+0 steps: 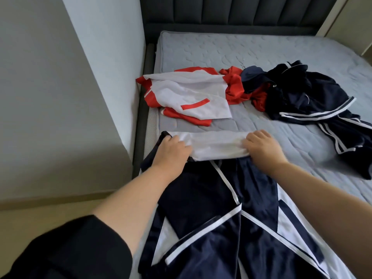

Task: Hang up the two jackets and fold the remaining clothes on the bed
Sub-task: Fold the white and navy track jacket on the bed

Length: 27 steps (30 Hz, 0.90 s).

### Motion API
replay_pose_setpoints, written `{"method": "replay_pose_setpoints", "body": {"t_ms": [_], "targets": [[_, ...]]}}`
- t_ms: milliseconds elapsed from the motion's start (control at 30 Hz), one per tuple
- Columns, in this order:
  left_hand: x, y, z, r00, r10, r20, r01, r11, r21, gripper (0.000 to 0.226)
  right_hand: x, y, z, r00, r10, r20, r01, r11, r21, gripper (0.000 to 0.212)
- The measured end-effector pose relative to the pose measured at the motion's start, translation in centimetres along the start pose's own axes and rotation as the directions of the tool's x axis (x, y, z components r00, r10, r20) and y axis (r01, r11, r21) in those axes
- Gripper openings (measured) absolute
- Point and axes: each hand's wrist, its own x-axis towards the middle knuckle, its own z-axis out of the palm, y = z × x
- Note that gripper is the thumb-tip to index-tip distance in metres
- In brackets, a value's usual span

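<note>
A navy jacket with white trim (217, 214) lies spread on the near part of the bed. Its white upper band (217, 144) is folded across the top. My left hand (171, 151) grips the band's left end with curled fingers. My right hand (263, 147) grips its right end the same way. Further back lies a red and white jacket (187, 95), laid fairly flat. To its right sit a crumpled red garment (235, 87) and a heap of navy clothes with white stripes (314, 101).
The grey quilted mattress (251, 53) reaches a dark padded headboard (231, 13) at the back. A pale wall (70, 77) runs close along the bed's left side, with a strip of floor (50, 210) below it.
</note>
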Motion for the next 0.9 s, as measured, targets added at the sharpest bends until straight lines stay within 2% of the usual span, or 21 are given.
{"method": "replay_pose_setpoints", "body": {"t_ms": [33, 100, 200, 300, 367, 433, 500, 533, 567, 633, 667, 700, 767, 833, 900], "targets": [[-0.8, 0.8, 0.2, 1.0, -0.018, 0.022, 0.018, 1.0, 0.003, 0.024, -1.0, -0.5, -0.1, 1.0, -0.022, -0.004, 0.022, 1.0, -0.012, 0.016], [-2.2, 2.2, 0.5, 0.997, -0.047, 0.059, 0.047, 0.999, -0.005, 0.022, -3.1, -1.3, 0.1, 0.998, -0.063, 0.002, 0.063, 0.997, -0.044, 0.022], [-4.2, 3.7, 1.0, 0.991, -0.058, 0.122, 0.062, 0.998, -0.029, 0.016, -5.6, -2.2, 0.0, 0.999, 0.016, 0.05, -0.011, 0.996, -0.09, 0.013], [-5.7, 5.2, 1.2, 0.97, -0.151, 0.191, 0.168, 0.983, -0.074, 0.012, -6.9, -3.6, 0.3, 0.982, 0.149, 0.12, -0.138, 0.986, -0.093, 0.033], [-6.1, 5.6, 1.0, 0.935, -0.21, 0.284, 0.241, 0.967, -0.081, 0.013, -7.5, -4.3, 0.3, 0.947, 0.187, 0.263, -0.166, 0.981, -0.103, 0.031], [-5.7, 5.2, 0.0, 0.873, -0.206, 0.442, 0.26, 0.963, -0.064, 0.02, -7.9, -4.4, 0.1, 0.888, 0.233, 0.396, -0.229, 0.972, -0.059, 0.026], [-4.4, 4.4, -1.6, 0.807, -0.178, 0.563, 0.298, 0.946, -0.129, 0.027, -8.1, -4.7, -0.4, 0.911, 0.234, 0.339, -0.288, 0.951, 0.117, 0.023], [-3.6, 4.2, -2.3, 0.807, -0.187, 0.561, 0.336, 0.925, -0.176, 0.032, -7.9, -5.0, -0.7, 0.939, 0.232, 0.255, -0.281, 0.944, 0.173, 0.025], [-2.8, 4.0, -3.0, 0.84, -0.222, 0.495, 0.369, 0.902, -0.222, 0.035, -7.5, -5.2, -1.0, 0.957, 0.247, 0.151, -0.274, 0.94, 0.203, 0.029], [-1.3, 4.2, -3.6, 0.923, -0.337, 0.187, 0.379, 0.88, -0.285, 0.034, -5.9, -5.8, -1.6, 0.945, 0.328, -0.002, -0.316, 0.913, 0.259, 0.032], [-0.7, 4.5, -3.4, 0.934, -0.353, 0.054, 0.353, 0.889, -0.291, 0.033, -4.9, -6.2, -1.7, 0.93, 0.364, -0.051, -0.338, 0.902, 0.269, 0.031], [-0.2, 4.9, -2.9, 0.941, -0.339, -0.017, 0.319, 0.899, -0.299, 0.037, -3.8, -6.7, -1.5, 0.92, 0.384, -0.077, -0.35, 0.894, 0.28, 0.027], [0.4, 5.7, -1.5, 0.962, -0.271, 0.016, 0.261, 0.906, -0.333, 0.048, -1.7, -7.6, -0.4, 0.913, 0.407, -0.021, -0.38, 0.869, 0.317, 0.027], [0.3, 6.2, 0.7, 0.963, -0.238, 0.123, 0.266, 0.909, -0.321, 0.053, -0.4, -8.1, 1.3, 0.905, 0.389, 0.173, -0.424, 0.857, 0.291, 0.038], [-0.4, 5.8, 3.2, 0.937, -0.273, 0.219, 0.33, 0.897, -0.294, 0.056, -0.2, -7.6, 3.4, 0.851, 0.378, 0.365, -0.47, 0.858, 0.206, 0.048]]}}
